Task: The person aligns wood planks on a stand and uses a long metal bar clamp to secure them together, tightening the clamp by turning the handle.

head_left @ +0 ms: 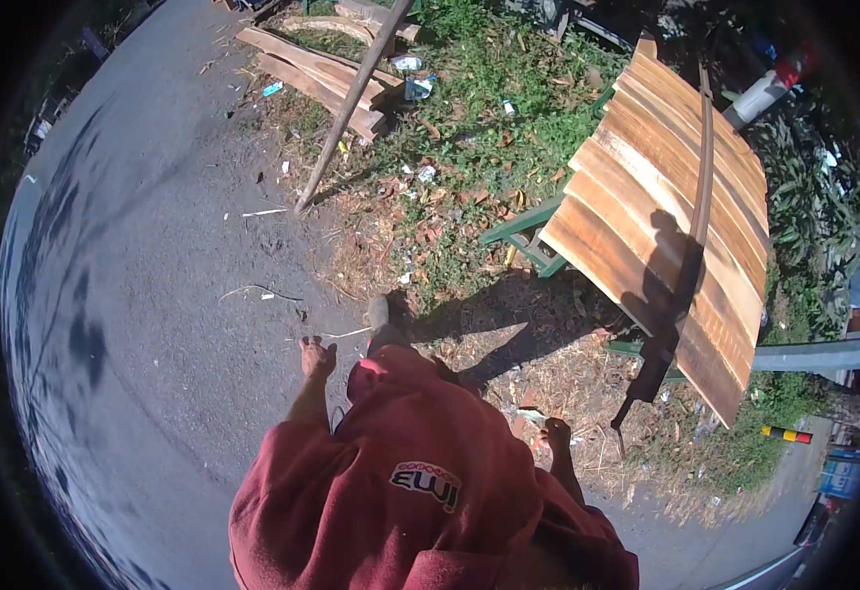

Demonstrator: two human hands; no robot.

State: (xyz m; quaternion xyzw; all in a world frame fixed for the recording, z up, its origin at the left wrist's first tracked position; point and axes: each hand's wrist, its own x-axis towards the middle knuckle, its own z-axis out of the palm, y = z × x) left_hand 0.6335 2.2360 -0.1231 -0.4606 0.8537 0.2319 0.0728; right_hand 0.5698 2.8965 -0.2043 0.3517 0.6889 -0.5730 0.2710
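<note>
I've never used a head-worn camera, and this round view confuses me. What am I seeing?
There is no machine: these are a person's own bare hands. A wide fisheye camera on the head looks down past the red shirt, bending straight edges. The left hand shows against grey pavement, the right hand against dry, littered ground. The left looks empty; the right is too small to be sure. To the right, wooden boards lie side by side on green supports.

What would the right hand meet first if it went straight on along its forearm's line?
The right hand points over dry, littered ground, so it would likely meet the green trestle under the wooden planks first; depth is unclear in one view, so it might pass above.
</note>
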